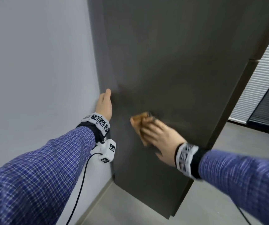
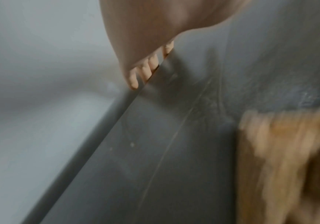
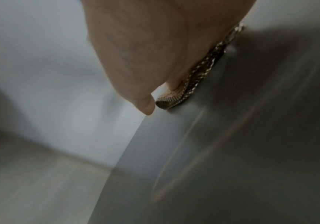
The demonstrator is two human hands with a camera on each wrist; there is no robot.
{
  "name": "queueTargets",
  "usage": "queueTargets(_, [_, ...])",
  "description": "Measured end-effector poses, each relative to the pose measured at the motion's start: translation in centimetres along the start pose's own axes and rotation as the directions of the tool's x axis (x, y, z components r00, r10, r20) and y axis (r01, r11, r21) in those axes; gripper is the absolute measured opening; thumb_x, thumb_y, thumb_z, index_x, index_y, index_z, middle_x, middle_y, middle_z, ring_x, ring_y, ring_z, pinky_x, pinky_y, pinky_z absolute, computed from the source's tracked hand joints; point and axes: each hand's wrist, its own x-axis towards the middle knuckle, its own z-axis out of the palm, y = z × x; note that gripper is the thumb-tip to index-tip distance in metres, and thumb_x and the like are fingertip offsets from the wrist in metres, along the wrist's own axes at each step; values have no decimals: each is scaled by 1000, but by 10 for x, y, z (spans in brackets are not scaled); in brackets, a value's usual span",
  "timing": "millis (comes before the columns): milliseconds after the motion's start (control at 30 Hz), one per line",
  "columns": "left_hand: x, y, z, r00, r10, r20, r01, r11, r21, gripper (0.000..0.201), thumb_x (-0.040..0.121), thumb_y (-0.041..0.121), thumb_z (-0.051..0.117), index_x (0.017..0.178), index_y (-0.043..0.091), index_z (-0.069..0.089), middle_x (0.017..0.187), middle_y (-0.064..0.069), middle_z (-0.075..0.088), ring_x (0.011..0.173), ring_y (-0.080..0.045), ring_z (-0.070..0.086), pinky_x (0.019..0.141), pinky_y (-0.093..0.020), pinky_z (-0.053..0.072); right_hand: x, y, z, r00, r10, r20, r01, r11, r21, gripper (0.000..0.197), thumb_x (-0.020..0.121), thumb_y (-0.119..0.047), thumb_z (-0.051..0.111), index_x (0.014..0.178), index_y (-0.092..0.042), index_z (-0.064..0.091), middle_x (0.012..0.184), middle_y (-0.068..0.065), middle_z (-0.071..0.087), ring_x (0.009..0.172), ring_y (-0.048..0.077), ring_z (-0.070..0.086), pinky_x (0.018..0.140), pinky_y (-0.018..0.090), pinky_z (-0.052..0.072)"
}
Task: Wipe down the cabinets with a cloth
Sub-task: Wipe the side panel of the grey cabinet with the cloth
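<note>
A tall dark grey cabinet panel (image 1: 171,62) stands upright in front of me. My left hand (image 1: 104,103) grips its left edge, thumb on the front; in the left wrist view the fingers (image 2: 151,66) reach round behind the edge. My right hand (image 1: 153,132) lies flat on the panel's front, lower and to the right, and its straight fingers press a folded tan cloth (image 1: 140,118) against the surface. The cloth (image 3: 193,81) shows squeezed between my fingers and the panel (image 3: 232,151). It also appears blurred (image 2: 281,159) at the lower right of the left wrist view.
A pale grey wall (image 1: 33,62) runs close along the panel's left side. A grey floor (image 1: 130,208) lies below. A window with white blinds (image 1: 260,86) is at the right. A black cable (image 1: 81,184) hangs from my left wrist camera.
</note>
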Motion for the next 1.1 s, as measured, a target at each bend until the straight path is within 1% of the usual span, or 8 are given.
queueTargets(167, [-6, -33, -7, 987, -108, 121, 119, 989, -84, 64, 103, 55, 30, 157, 19, 29, 160, -1, 34, 146, -19, 33, 124, -41, 18, -16, -68, 68, 932, -104, 347, 176, 968, -181, 87, 96, -55, 35, 155, -11, -10, 163, 6, -16, 147, 31, -25, 91, 54, -41])
queueTargets(267, [-10, -37, -12, 982, -114, 153, 128, 988, -88, 70, 99, 58, 29, 157, 18, 29, 161, -5, 34, 147, -20, 32, 124, -44, 20, -3, -42, 34, 973, -104, 208, 125, 988, -89, 88, 91, -49, 46, 153, -11, -2, 164, 9, 2, 151, 31, -2, 103, 51, -36])
queueTargets(367, [-14, -35, -15, 977, -140, 158, 158, 982, -105, 92, 82, 73, 30, 155, 19, 33, 159, -5, 37, 146, -22, 35, 124, -45, 21, 31, 8, -31, 995, -4, -103, 3, 1000, -13, 84, 71, -49, 62, 144, -11, 47, 151, 10, 43, 143, 33, 33, 119, 49, -4])
queueTargets(467, [-16, -37, -16, 976, -181, 118, 197, 970, -139, 111, 66, 87, 33, 152, 18, 41, 154, -6, 45, 141, -25, 42, 121, -47, 26, 69, 39, -80, 967, 98, -234, -103, 995, -10, 78, 86, -55, 46, 151, -13, 34, 160, 11, 25, 150, 32, 12, 121, 50, -2])
queueTargets(533, [-20, -42, -14, 975, -188, 118, 209, 958, -198, 99, 84, 80, 34, 152, 9, 37, 157, -16, 39, 144, -35, 37, 123, -53, 22, 91, 35, -93, 954, 158, -254, -175, 984, -44, 79, 92, -59, 32, 156, -15, 17, 164, 10, 7, 151, 32, -6, 120, 51, -9])
queueTargets(800, [-29, -115, -2, 946, -246, 210, 290, 932, -219, 111, 67, 94, 34, 145, 17, 51, 149, -6, 52, 140, -22, 44, 123, -45, 23, 109, -74, 3, 994, -83, 73, 96, 975, -203, 78, 97, -52, 29, 156, -12, -2, 165, 5, -4, 150, 30, -11, 115, 53, -19])
queueTargets(933, [-45, -118, -4, 936, -285, 205, 320, 933, -165, 76, 102, 63, 21, 157, 11, 29, 161, -5, 34, 148, -18, 31, 126, -42, 15, 70, -116, 63, 936, -198, 290, 263, 943, -204, 73, 102, -44, 27, 154, -9, -9, 164, 6, -13, 149, 29, -19, 115, 49, -18])
queueTargets(1100, [-36, -111, -7, 924, -326, 200, 353, 927, -124, 79, 102, 63, 18, 152, 5, 36, 156, -9, 40, 145, -22, 36, 124, -40, 19, 75, -93, 41, 966, -143, 218, 177, 974, -144, 74, 101, -46, 29, 155, -10, -6, 164, 6, -11, 149, 28, -17, 113, 48, -23])
